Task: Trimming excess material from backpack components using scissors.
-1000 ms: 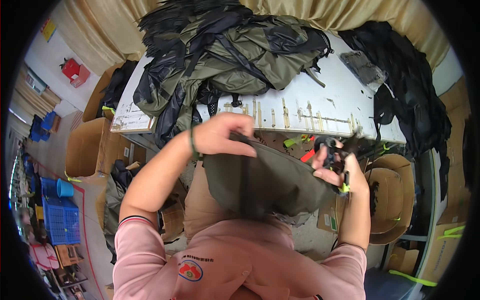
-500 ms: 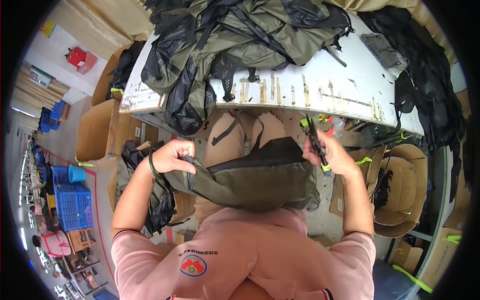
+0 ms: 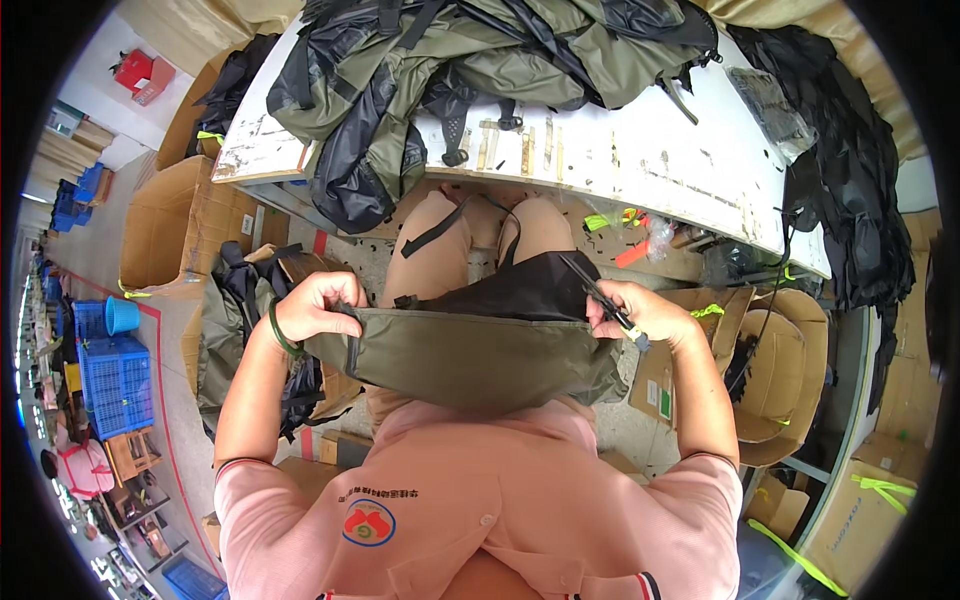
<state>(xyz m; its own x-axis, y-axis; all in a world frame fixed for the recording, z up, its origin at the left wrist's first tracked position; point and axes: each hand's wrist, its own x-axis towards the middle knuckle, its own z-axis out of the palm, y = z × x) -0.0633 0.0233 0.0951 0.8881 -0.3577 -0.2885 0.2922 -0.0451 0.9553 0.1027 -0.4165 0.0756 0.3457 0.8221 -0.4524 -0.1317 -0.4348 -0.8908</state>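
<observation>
An olive-green and black fabric bag (image 3: 470,355) lies across my lap, its olive panel stretched between my hands. My left hand (image 3: 315,308) is closed on the panel's upper left edge, thumb on top. In my right hand (image 3: 645,308) are dark scissors (image 3: 582,272), blades pointing up and to the left; a bit of yellow shows near the handle. The fingertips of that same hand touch the bag's right end, and I cannot tell whether they pinch it. A black strap (image 3: 432,232) trails from the bag over my knees.
Olive and black bags (image 3: 480,60) are piled on the white worktable (image 3: 640,140) ahead. Open cardboard boxes stand left (image 3: 165,235) and right (image 3: 780,370). More dark fabric (image 3: 235,330) is heaped by my left arm, and black pieces (image 3: 850,150) hang at far right.
The olive panel has been pulled flatter and straighter between my hands. My right hand has come in to the bag's right end, and the scissors' blades have tilted further left.
</observation>
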